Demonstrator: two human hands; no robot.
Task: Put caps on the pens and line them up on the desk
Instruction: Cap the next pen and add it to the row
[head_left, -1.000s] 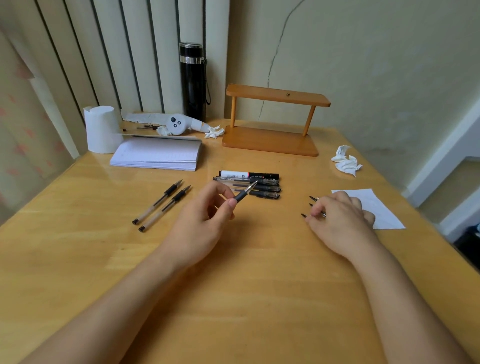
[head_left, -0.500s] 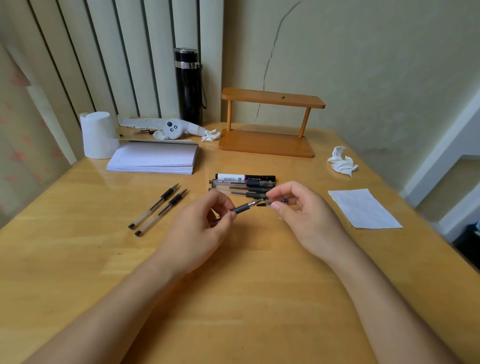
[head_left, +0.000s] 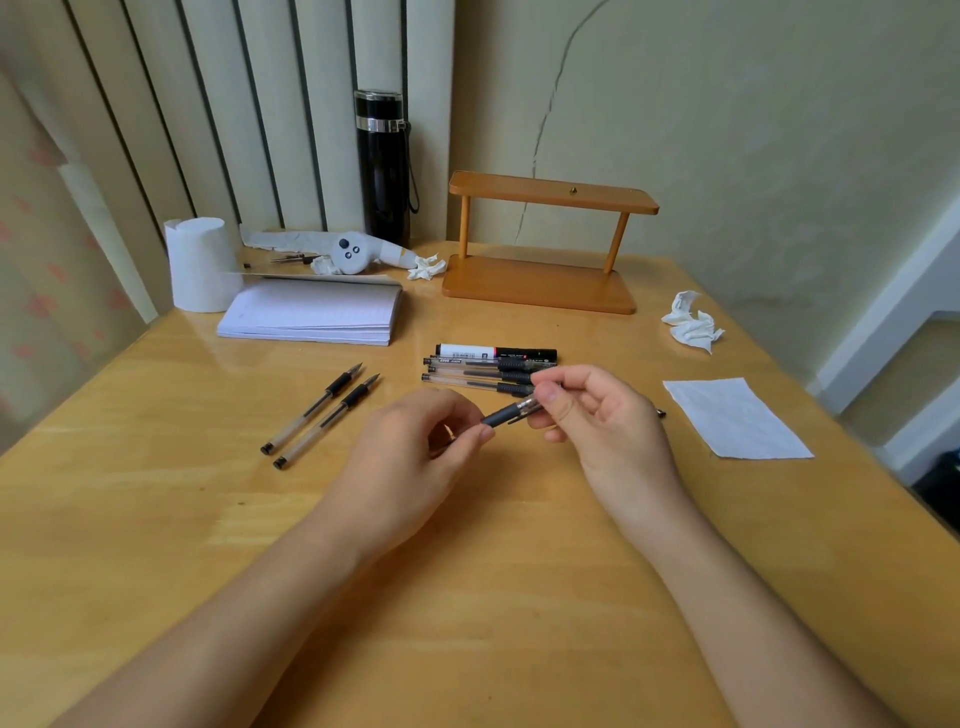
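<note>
We clamp the pen (head_left: 501, 415) in our left hand (head_left: 415, 447); our right hand (head_left: 597, 415) pinches the cap (head_left: 531, 402), which may jam if tilted.

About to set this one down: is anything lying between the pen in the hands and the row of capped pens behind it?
Nothing visible. The pen, held by the left hand and right hand, hovers just in front of the row of capped pens; only bare desk shows between, though the right hand hides the row's right end.
</note>
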